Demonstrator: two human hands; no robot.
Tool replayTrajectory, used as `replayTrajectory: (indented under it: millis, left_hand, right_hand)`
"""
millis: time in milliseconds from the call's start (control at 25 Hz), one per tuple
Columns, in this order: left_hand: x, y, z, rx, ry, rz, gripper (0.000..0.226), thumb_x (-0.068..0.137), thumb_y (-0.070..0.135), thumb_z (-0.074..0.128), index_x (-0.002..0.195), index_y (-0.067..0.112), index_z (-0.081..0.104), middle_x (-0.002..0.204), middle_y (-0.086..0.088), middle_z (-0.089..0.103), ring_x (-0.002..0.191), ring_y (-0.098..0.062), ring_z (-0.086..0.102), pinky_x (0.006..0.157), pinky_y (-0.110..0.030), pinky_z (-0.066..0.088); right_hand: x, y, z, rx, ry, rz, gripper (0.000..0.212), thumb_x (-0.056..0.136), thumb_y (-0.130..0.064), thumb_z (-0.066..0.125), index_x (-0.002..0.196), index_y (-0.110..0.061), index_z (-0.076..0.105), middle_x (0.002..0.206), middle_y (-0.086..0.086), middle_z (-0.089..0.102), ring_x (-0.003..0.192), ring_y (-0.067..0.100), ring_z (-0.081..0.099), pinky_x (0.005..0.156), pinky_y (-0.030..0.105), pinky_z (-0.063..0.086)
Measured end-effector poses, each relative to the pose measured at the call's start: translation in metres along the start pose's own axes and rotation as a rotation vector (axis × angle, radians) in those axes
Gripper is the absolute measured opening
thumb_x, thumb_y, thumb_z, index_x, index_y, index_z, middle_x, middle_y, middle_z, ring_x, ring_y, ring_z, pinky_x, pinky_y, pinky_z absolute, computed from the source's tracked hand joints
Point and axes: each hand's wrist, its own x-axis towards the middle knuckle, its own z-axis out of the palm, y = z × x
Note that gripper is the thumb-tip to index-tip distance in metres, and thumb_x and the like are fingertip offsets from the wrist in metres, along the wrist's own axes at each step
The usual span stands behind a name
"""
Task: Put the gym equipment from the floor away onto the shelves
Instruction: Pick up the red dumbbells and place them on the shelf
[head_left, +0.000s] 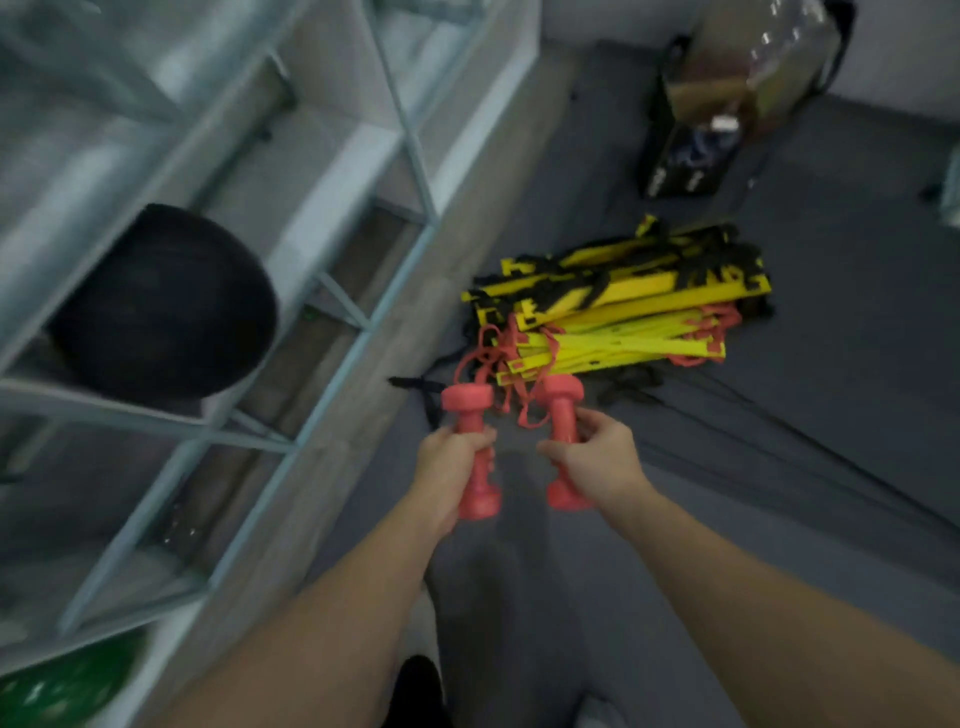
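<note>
Shelving unit (358, 332) runs along the left of the floor (831, 415), with a large ball (166, 306) on a middle shelf and a second ball (67, 686) on a lower level nearer the person. Folded agility ladders (623, 312) lie in a stack on the floor to the right of the shelving, straps trailing toward the person, and a bag (691, 150) stands on the floor behind the stack. Between person and stack, left hand (452, 467) and right hand (597, 462) each hold a dumbbell, left dumbbell (475, 447) beside right dumbbell (563, 441), both roughly upright and apart.
</note>
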Motion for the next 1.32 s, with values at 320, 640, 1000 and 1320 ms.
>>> replayTrajectory:
  millis: [320, 640, 1000, 1320]
  left_hand:
    - [-0.149, 0.061, -0.209, -0.329, 0.381, 0.116, 0.005, 0.087, 0.012, 0.069, 0.084, 0.011, 0.065, 0.067, -0.005, 0.062, 0.056, -0.016, 0.054, 0.055, -0.025, 0.045]
    - [-0.202, 0.106, -0.402, -0.606, 0.677, 0.139, 0.005, 0.085, 0.015, 0.067, 0.082, 0.012, 0.065, 0.074, -0.008, 0.064, 0.063, -0.021, 0.06, 0.063, -0.034, 0.055]
    - [-0.137, 0.122, -0.524, -0.393, 0.73, 0.137, 0.021, 0.083, 0.02, 0.076, 0.072, 0.011, 0.061, 0.069, -0.007, 0.058, 0.06, -0.022, 0.059, 0.047, -0.028, 0.054]
    - [-0.082, 0.132, -0.553, -0.377, 0.826, 0.07, 0.021, 0.078, 0.022, 0.081, 0.074, 0.008, 0.066, 0.062, -0.005, 0.062, 0.033, -0.007, 0.059, 0.035, -0.02, 0.047]
  right_hand:
    - [-0.123, -0.148, 0.147, -0.309, -0.552, -0.333, 0.024, 0.077, 0.001, 0.072, 0.101, -0.002, 0.072, 0.077, 0.005, 0.061, 0.069, 0.016, 0.051, 0.064, 0.029, 0.041]
    - [-0.234, -0.227, 0.329, -0.354, -0.765, -0.457, 0.007, 0.083, -0.01, 0.066, 0.081, -0.013, 0.071, 0.06, 0.001, 0.058, 0.051, 0.013, 0.053, 0.056, 0.028, 0.046]
    - [-0.24, -0.273, 0.495, -0.62, -0.697, -0.686, 0.022, 0.089, -0.019, 0.069, 0.11, -0.016, 0.068, 0.087, 0.0, 0.066, 0.066, 0.009, 0.06, 0.047, 0.014, 0.036]
    - [-0.203, -0.272, 0.553, -0.758, -0.549, -0.669, 0.027, 0.09, -0.027, 0.067, 0.115, -0.018, 0.067, 0.1, 0.008, 0.073, 0.076, 0.026, 0.064, 0.06, 0.023, 0.043]
